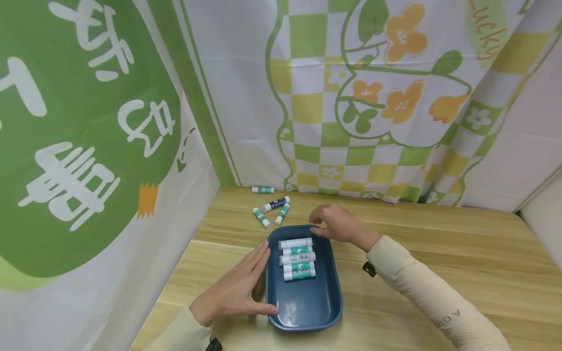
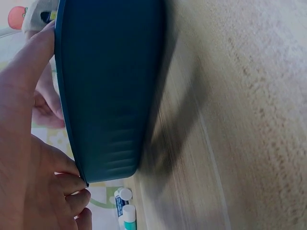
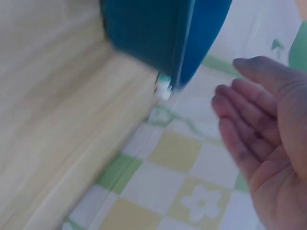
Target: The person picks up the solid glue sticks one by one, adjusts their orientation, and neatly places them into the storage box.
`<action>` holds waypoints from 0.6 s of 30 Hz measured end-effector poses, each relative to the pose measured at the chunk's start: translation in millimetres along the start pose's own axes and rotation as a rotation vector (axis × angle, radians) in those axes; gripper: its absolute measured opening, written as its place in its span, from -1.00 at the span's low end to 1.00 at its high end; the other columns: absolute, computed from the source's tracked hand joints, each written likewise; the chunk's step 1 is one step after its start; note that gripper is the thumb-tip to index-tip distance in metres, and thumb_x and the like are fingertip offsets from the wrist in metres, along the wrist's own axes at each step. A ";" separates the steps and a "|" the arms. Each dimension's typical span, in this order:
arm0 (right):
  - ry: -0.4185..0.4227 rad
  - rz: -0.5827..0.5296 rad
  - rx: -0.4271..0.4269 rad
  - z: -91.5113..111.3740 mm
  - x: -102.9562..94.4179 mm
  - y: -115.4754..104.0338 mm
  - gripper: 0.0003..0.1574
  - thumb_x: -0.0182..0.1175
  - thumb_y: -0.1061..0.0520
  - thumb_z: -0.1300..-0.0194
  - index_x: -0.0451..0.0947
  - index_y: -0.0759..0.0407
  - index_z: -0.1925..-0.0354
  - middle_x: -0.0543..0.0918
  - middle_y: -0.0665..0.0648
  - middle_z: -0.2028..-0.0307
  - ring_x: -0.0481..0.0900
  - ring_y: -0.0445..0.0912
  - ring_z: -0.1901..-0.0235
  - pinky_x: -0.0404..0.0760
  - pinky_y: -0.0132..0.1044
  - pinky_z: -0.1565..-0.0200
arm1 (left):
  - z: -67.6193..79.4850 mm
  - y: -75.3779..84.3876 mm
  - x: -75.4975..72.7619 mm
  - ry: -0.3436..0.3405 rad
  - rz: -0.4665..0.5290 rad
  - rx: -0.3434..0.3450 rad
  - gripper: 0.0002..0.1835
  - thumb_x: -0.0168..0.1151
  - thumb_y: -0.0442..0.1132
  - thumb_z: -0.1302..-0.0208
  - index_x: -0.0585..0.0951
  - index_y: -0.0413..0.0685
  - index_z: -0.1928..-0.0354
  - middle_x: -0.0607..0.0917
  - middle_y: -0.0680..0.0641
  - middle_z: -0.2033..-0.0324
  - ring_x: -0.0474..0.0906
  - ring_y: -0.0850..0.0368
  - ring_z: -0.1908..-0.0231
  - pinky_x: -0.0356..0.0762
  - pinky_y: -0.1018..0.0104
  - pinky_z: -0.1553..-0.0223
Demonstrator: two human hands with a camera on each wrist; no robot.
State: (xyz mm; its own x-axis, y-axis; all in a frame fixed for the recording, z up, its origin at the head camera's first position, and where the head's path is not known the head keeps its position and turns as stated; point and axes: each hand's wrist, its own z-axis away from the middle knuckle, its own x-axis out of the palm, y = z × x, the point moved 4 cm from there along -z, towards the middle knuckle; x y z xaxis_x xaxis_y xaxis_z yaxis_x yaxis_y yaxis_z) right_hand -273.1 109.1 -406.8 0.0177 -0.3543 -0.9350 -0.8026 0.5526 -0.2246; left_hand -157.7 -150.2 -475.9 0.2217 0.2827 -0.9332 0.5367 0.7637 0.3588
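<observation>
A dark blue tray (image 1: 303, 312) stands on the wooden table. Inside it, several white and green glue sticks (image 1: 297, 266) lie side by side in a row. My left hand (image 1: 239, 287) rests along the tray's left rim, thumb spread toward the near corner and fingers extended toward the far one. In the left wrist view the thumb and fingertips touch the rim of the tray (image 2: 105, 86). Over the far right corner hovers my right hand (image 1: 340, 224). Its fingers (image 3: 242, 108) are loosely bent with nothing in them, apart from the tray in the right wrist view.
Beyond the tray lie a dark blue glue stick (image 1: 277, 203) and two small green ones, a green stick (image 1: 261, 218) and another green stick (image 1: 282, 213). One more glue stick (image 1: 263, 189) sits at the table's back edge. Printed curtains (image 1: 351, 161) hang behind and left.
</observation>
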 end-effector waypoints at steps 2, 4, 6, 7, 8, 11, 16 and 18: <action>0.001 -0.009 -0.005 -6.4 -0.6 10.9 -0.80 0.43 0.22 -0.36 0.78 0.27 0.07 0.84 0.20 0.12 0.81 0.00 0.15 0.81 -0.13 0.10 | 0.6 -0.2 -0.1 0.001 -0.005 0.002 0.48 0.33 0.63 -0.03 -0.06 -0.23 -0.69 -0.16 -0.22 -0.72 -0.16 -0.19 -0.71 0.02 -0.12 -0.66; -0.003 -0.023 -0.002 -12.7 1.0 21.1 -0.72 0.42 0.23 -0.36 0.77 0.31 -0.01 0.84 0.26 0.04 0.82 0.06 0.08 0.82 -0.07 0.04 | 1.1 -0.6 -0.2 0.002 -0.007 0.004 0.48 0.32 0.64 -0.03 -0.06 -0.23 -0.69 -0.16 -0.22 -0.71 -0.16 -0.19 -0.71 0.03 -0.12 -0.66; -0.013 -0.034 0.010 -18.9 4.2 29.8 -0.67 0.42 0.23 -0.37 0.75 0.34 -0.06 0.83 0.29 -0.01 0.82 0.10 0.03 0.81 -0.03 0.00 | 1.6 -1.0 -0.5 0.003 -0.005 0.006 0.49 0.31 0.65 -0.03 -0.07 -0.22 -0.69 -0.16 -0.22 -0.71 -0.16 -0.18 -0.71 0.03 -0.11 -0.66; -0.022 -0.043 0.019 -22.1 6.4 33.7 -0.65 0.41 0.22 -0.38 0.74 0.35 -0.09 0.82 0.30 -0.03 0.82 0.12 0.00 0.81 -0.02 -0.03 | 2.0 -1.4 -0.6 0.005 -0.001 0.006 0.49 0.31 0.65 -0.03 -0.07 -0.22 -0.70 -0.16 -0.22 -0.71 -0.16 -0.18 -0.71 0.04 -0.12 -0.65; -0.034 -0.060 0.031 -25.1 8.6 36.9 -0.62 0.41 0.21 -0.39 0.72 0.36 -0.12 0.81 0.32 -0.05 0.81 0.14 -0.03 0.80 0.00 -0.06 | 2.3 -1.8 -0.5 0.005 0.000 0.005 0.49 0.30 0.65 -0.04 -0.08 -0.21 -0.70 -0.16 -0.22 -0.71 -0.16 -0.18 -0.71 0.04 -0.11 -0.65; -0.059 -0.101 0.058 -34.5 17.9 46.9 -0.56 0.38 0.21 -0.42 0.67 0.39 -0.19 0.78 0.35 -0.12 0.77 0.19 -0.12 0.76 0.04 -0.14 | 2.9 -3.1 -0.5 0.004 0.011 0.003 0.48 0.29 0.66 -0.04 -0.08 -0.20 -0.70 -0.17 -0.20 -0.72 -0.18 -0.16 -0.71 0.04 -0.12 -0.66; -0.053 -0.131 0.057 -49.1 35.3 63.4 -0.52 0.39 0.24 -0.40 0.65 0.39 -0.23 0.74 0.36 -0.17 0.70 0.23 -0.21 0.71 0.09 -0.22 | 2.5 -4.2 0.2 -0.009 0.011 0.005 0.47 0.29 0.65 -0.05 -0.09 -0.18 -0.70 -0.20 -0.18 -0.72 -0.21 -0.13 -0.72 0.02 -0.11 -0.66; -0.041 -0.131 0.046 -53.9 41.8 70.5 -0.52 0.40 0.26 -0.38 0.65 0.40 -0.22 0.74 0.36 -0.17 0.70 0.24 -0.21 0.70 0.10 -0.24 | 1.5 -3.6 0.0 -0.014 0.014 0.006 0.46 0.30 0.64 -0.06 -0.09 -0.17 -0.71 -0.19 -0.18 -0.72 -0.21 -0.12 -0.72 0.03 -0.11 -0.66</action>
State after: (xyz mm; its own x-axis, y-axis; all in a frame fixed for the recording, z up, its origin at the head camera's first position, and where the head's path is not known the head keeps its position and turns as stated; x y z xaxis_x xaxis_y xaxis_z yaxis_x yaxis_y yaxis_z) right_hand -361.1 92.5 -446.9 0.1456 -0.3954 -0.9069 -0.7634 0.5382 -0.3573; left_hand -158.4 -153.8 -477.1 0.2407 0.2848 -0.9279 0.5381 0.7564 0.3718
